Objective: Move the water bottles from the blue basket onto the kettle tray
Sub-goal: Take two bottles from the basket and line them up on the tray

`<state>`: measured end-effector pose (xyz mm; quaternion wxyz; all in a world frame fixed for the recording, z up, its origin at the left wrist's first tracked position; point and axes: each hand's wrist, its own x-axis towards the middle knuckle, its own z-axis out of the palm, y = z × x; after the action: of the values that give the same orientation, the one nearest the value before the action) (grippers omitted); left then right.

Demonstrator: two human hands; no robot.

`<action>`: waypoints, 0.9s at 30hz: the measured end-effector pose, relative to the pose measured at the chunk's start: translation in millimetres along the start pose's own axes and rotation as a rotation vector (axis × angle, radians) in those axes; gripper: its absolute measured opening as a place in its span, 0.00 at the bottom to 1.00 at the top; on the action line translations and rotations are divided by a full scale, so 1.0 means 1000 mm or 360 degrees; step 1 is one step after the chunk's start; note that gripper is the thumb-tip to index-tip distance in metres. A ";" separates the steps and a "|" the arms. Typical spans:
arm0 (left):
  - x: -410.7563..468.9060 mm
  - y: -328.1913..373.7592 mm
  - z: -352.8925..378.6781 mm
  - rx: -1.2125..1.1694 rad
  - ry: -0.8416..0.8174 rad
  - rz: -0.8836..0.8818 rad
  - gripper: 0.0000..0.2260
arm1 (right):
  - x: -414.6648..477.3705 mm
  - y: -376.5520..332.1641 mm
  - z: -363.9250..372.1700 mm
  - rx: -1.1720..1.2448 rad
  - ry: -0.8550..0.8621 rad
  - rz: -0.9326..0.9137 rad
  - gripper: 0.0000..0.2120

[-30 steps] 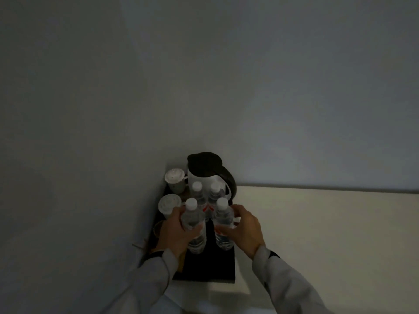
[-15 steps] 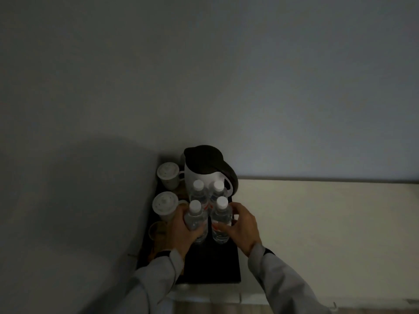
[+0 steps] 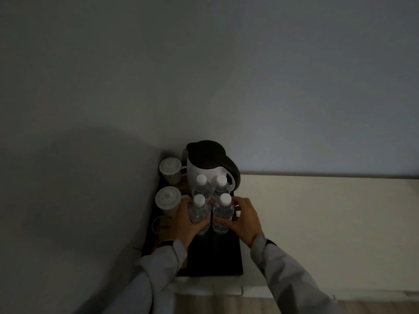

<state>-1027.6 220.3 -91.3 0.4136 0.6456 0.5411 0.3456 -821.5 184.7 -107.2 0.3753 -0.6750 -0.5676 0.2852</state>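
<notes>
Several clear water bottles with white caps stand on the black kettle tray (image 3: 223, 259) in a dim corner. Two rear bottles (image 3: 201, 185) (image 3: 219, 186) stand just in front of the white kettle (image 3: 205, 166) with its black lid. My left hand (image 3: 186, 223) is wrapped around the front left bottle (image 3: 199, 211). My right hand (image 3: 243, 219) grips the front right bottle (image 3: 223, 210). Both front bottles are upright and close behind the rear pair. The blue basket is not in view.
Two white lidded cups (image 3: 170, 169) (image 3: 167, 200) stand on the tray's left side, against the left wall. A glass (image 3: 158, 225) sits in front of them, partly behind my left wrist. The pale countertop (image 3: 328, 223) stretches to the right.
Both hands have moved the two front bottles away from me, up close to the rear pair. The camera view has shifted slightly.
</notes>
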 end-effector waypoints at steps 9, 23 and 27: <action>0.019 0.017 -0.033 0.0086 -0.0389 -0.0053 0.23 | 0.000 -0.007 -0.014 -0.0043 -0.0029 0.0003 0.33; 0.022 0.022 -0.028 0.0357 -0.0323 0.0122 0.26 | -0.001 -0.029 -0.020 -0.0066 0.0044 0.0038 0.23; 0.022 0.021 -0.025 0.0391 -0.0313 0.0153 0.24 | -0.003 -0.029 -0.018 -0.0050 0.0077 0.0077 0.22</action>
<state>-1037.5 244.3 -61.8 0.3655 0.7471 0.5048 0.2312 -824.0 180.8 -73.2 0.3714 -0.7010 -0.5462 0.2688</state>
